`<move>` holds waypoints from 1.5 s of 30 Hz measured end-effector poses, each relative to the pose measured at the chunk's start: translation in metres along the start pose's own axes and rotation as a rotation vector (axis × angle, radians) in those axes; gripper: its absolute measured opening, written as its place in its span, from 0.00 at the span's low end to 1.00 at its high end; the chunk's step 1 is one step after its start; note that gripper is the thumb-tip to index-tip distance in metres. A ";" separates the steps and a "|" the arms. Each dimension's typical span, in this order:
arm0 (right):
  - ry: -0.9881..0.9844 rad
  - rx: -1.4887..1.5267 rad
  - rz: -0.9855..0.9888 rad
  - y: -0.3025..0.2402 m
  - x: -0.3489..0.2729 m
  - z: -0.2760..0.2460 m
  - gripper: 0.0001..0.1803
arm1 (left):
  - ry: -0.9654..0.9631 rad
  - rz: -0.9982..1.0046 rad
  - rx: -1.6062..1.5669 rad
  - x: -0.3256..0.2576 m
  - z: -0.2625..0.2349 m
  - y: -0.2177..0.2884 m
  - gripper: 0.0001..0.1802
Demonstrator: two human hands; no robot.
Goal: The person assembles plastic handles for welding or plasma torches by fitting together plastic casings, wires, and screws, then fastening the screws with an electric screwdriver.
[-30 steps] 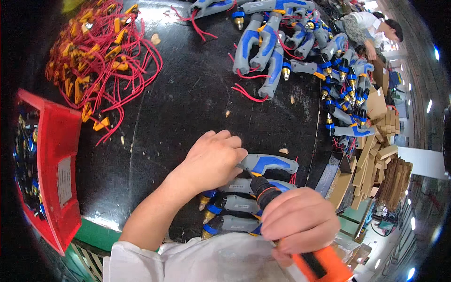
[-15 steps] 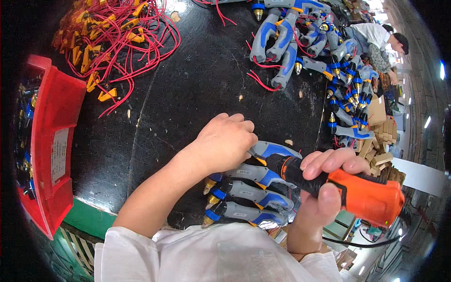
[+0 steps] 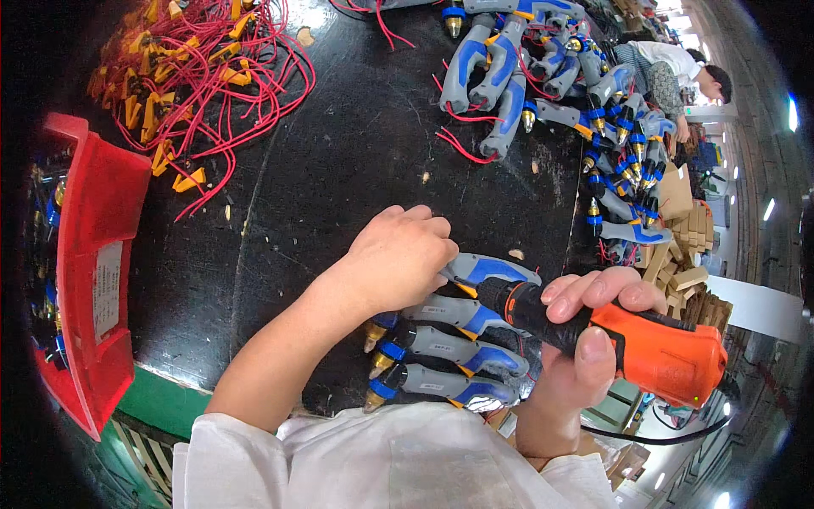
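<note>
My right hand (image 3: 598, 327) is wrapped round an orange and black corded electric screwdriver (image 3: 670, 356). The driver's black front end overlaps the handle of the farthest grey and blue glue gun (image 3: 496, 270) in a row by my body. My left hand (image 3: 405, 254) is closed over the front end of that same gun, its fingers curled and covering the nozzle. Nearer me lie three more glue guns, a second (image 3: 462, 312), a third (image 3: 466, 349) and a fourth (image 3: 458, 384), side by side with their brass nozzles to the left. The driver's tip is hidden from view.
A red bin (image 3: 102, 254) holding nozzle parts stands at the left. Far left, red wires (image 3: 254, 93) with yellow pieces form a tangled heap. More glue guns (image 3: 509, 110) are piled at the far right of the black table (image 3: 339, 144). Beyond them another person (image 3: 678, 72) bends over.
The whole view has shifted slightly, so the red bin sits a little lower and the far glue guns a little further left. Both hands keep their grips on the gun and screwdriver.
</note>
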State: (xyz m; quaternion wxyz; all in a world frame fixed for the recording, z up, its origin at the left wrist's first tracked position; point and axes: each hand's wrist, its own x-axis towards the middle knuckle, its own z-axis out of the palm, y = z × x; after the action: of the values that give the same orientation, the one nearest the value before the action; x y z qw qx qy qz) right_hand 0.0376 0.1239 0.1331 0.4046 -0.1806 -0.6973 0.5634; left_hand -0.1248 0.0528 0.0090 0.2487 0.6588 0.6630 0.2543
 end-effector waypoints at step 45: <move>-0.306 0.272 0.098 0.038 0.079 0.022 0.20 | 0.095 -0.246 -0.144 -0.033 -0.022 -0.011 0.23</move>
State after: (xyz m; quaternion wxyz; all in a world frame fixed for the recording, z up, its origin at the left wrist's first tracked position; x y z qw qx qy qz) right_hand -0.0350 0.1769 0.1251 0.2869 -0.0705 -0.6586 0.6921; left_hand -0.1477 0.0198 0.0176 0.2928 0.5403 0.7296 0.2999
